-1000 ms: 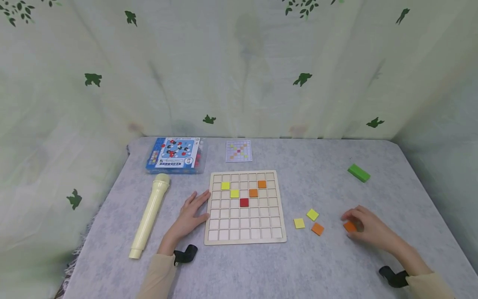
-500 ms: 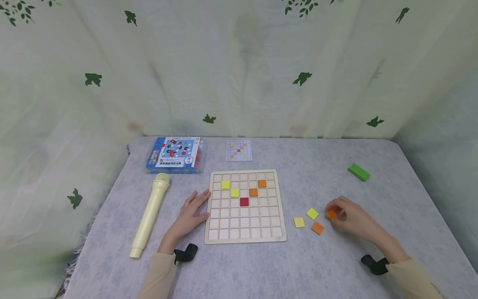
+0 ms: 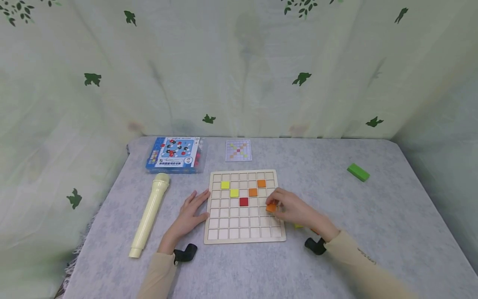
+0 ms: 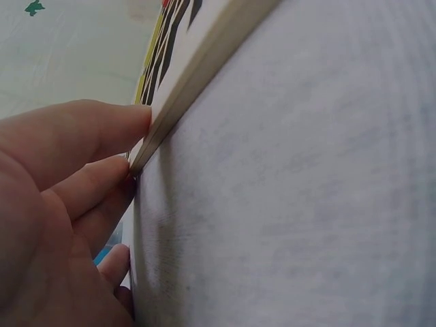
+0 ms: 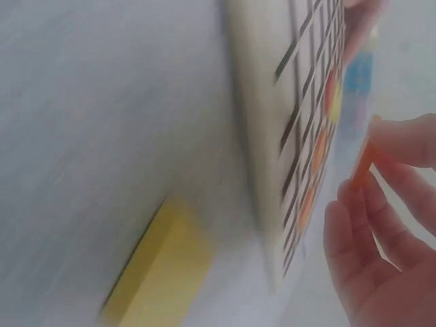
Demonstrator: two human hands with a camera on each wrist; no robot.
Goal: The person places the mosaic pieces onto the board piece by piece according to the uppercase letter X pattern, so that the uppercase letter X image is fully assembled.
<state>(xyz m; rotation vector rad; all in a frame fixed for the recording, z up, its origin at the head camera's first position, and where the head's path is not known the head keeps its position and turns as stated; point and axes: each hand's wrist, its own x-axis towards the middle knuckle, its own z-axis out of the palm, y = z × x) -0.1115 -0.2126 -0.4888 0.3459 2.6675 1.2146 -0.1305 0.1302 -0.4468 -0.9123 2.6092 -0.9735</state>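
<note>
A wooden grid board (image 3: 244, 241) lies mid-table, holding a red tile (image 3: 244, 202), two yellow tiles and two orange tiles in its upper cells. My right hand (image 3: 295, 207) pinches another orange tile (image 3: 271, 208) between thumb and fingers above the board's right side. In the right wrist view that orange tile (image 5: 363, 162) is held on edge, apart from the board. My left hand (image 3: 189, 216) rests against the board's left edge, fingers spread; the left wrist view shows thumb and fingertips touching its side. Under the right wrist, a yellow tile (image 3: 298, 226) and an orange tile (image 3: 315, 231) are mostly hidden.
A pattern card (image 3: 238, 150) with coloured squares lies behind the board. At the back left is a blue-and-clear box (image 3: 175, 154). A cream microphone-shaped tube (image 3: 149, 218) lies left of the left hand. To the far right sits a green block (image 3: 358, 172).
My right hand has carried the pinched orange tile leftward from the right of the table to over the board. It now covers the loose tiles there. The left hand stays put.
</note>
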